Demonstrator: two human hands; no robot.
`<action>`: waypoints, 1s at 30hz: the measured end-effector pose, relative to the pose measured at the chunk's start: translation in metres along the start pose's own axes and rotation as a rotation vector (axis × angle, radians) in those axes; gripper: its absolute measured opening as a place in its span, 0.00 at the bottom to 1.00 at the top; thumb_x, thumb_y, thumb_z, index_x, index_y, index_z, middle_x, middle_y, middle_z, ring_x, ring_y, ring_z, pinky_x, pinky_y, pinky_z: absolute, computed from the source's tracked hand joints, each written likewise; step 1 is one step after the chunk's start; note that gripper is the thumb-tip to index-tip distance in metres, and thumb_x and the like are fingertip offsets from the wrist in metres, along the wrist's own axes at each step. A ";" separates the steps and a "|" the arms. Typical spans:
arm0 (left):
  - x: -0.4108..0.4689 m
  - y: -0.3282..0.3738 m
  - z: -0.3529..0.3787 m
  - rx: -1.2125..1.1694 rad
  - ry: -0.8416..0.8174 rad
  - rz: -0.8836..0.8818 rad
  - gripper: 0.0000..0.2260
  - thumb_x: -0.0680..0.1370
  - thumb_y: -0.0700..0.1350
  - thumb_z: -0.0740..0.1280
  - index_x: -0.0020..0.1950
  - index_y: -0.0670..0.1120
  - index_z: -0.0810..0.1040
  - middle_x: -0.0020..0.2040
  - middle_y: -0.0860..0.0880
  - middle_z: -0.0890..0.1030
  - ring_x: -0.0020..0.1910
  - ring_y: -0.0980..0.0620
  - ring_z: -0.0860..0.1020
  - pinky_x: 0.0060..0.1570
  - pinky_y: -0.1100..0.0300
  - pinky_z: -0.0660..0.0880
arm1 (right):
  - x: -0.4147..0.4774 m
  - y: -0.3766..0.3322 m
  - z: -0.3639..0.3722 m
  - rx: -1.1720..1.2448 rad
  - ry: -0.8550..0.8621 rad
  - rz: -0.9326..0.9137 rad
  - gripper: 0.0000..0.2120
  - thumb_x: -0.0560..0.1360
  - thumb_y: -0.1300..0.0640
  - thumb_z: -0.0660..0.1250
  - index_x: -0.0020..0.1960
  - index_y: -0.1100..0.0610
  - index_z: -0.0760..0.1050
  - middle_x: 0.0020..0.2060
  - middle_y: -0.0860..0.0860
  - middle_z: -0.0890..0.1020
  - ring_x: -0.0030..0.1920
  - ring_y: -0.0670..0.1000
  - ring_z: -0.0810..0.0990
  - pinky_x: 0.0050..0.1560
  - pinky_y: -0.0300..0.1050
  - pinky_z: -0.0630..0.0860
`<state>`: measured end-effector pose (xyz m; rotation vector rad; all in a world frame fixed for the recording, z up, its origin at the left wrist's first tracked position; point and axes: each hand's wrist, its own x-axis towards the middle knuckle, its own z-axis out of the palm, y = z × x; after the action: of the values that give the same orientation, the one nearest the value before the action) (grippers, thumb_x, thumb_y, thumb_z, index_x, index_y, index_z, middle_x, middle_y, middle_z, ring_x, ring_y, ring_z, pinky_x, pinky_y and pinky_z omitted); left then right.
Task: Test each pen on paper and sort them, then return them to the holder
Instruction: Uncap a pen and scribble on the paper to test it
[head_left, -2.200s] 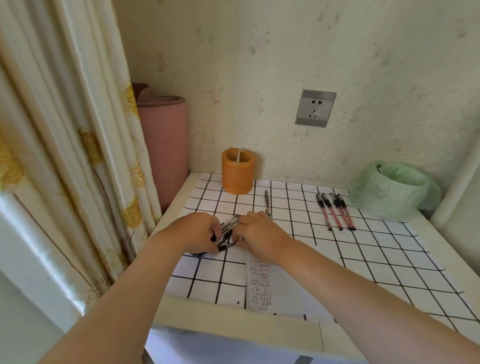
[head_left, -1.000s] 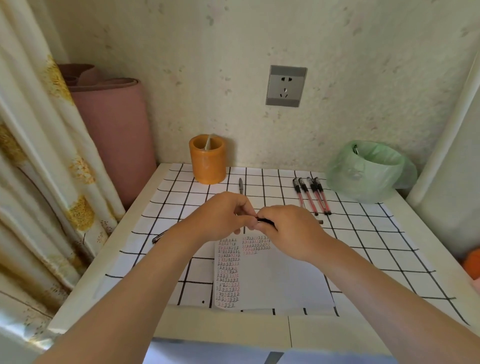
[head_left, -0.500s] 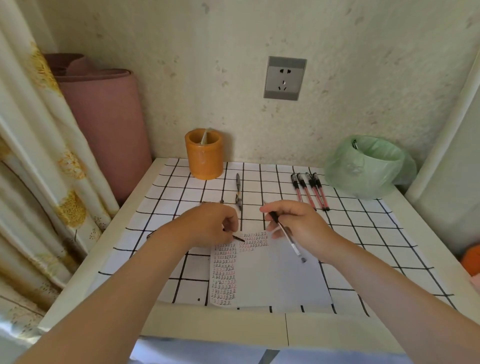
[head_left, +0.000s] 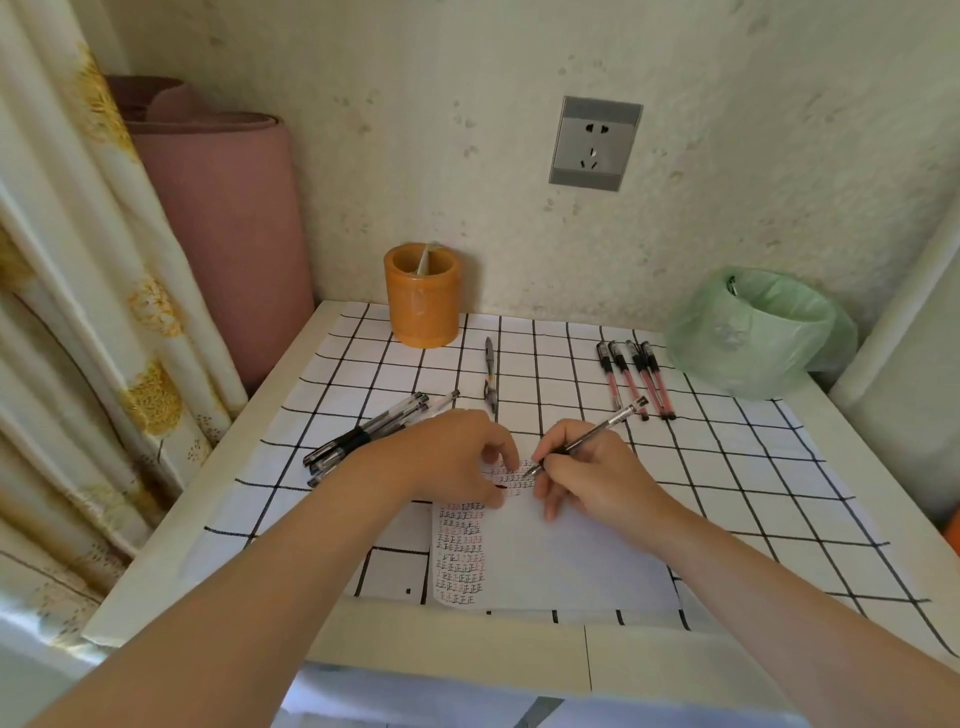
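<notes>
My right hand (head_left: 597, 478) grips a clear black-ink pen (head_left: 597, 428) in a writing hold. Its tip touches the white test paper (head_left: 566, 561) near rows of small marks. My left hand (head_left: 452, 457) rests on the paper's top left, fingers curled around a small black pen cap (head_left: 501, 487) that peeks out. A bundle of black pens (head_left: 374, 431) lies left of that hand. One grey pen (head_left: 489, 371) lies alone farther back, and several red pens (head_left: 634, 376) lie side by side at the back right. The orange holder (head_left: 422, 293) stands by the wall.
A checked cloth (head_left: 753, 467) covers the small white table (head_left: 467, 644). A bin lined with a green bag (head_left: 758, 332) sits at the back right. A pink roll (head_left: 223, 234) and a curtain (head_left: 78, 312) stand left. A wall socket (head_left: 595, 143) is above.
My hands pulled the cap off the pen and moved apart. The right hand turned the pen and lowered its tip onto the paper. The left hand kept the cap and settled on the sheet.
</notes>
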<state>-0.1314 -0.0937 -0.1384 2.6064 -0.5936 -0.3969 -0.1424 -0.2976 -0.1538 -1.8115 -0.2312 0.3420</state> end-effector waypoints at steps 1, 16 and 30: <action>0.000 0.000 0.000 -0.005 -0.006 0.004 0.16 0.72 0.52 0.76 0.59 0.57 0.80 0.49 0.58 0.73 0.46 0.58 0.73 0.47 0.61 0.72 | 0.001 0.002 0.000 -0.033 -0.002 -0.021 0.07 0.73 0.72 0.61 0.44 0.62 0.75 0.32 0.62 0.81 0.29 0.58 0.80 0.28 0.37 0.70; 0.004 -0.003 0.005 -0.025 -0.023 0.025 0.22 0.69 0.56 0.77 0.61 0.63 0.77 0.50 0.57 0.72 0.48 0.59 0.72 0.45 0.59 0.71 | 0.005 0.015 -0.001 -0.243 -0.019 -0.181 0.10 0.70 0.69 0.69 0.35 0.60 0.71 0.27 0.49 0.74 0.27 0.47 0.68 0.26 0.39 0.64; 0.003 0.000 0.005 -0.041 -0.032 0.004 0.22 0.69 0.55 0.77 0.62 0.62 0.77 0.51 0.57 0.72 0.45 0.62 0.71 0.42 0.62 0.69 | 0.005 0.019 0.000 -0.276 -0.028 -0.214 0.10 0.69 0.67 0.69 0.34 0.57 0.70 0.27 0.43 0.72 0.27 0.44 0.67 0.27 0.39 0.63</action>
<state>-0.1304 -0.0968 -0.1433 2.5633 -0.5954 -0.4462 -0.1381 -0.3013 -0.1729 -2.0308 -0.5088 0.1902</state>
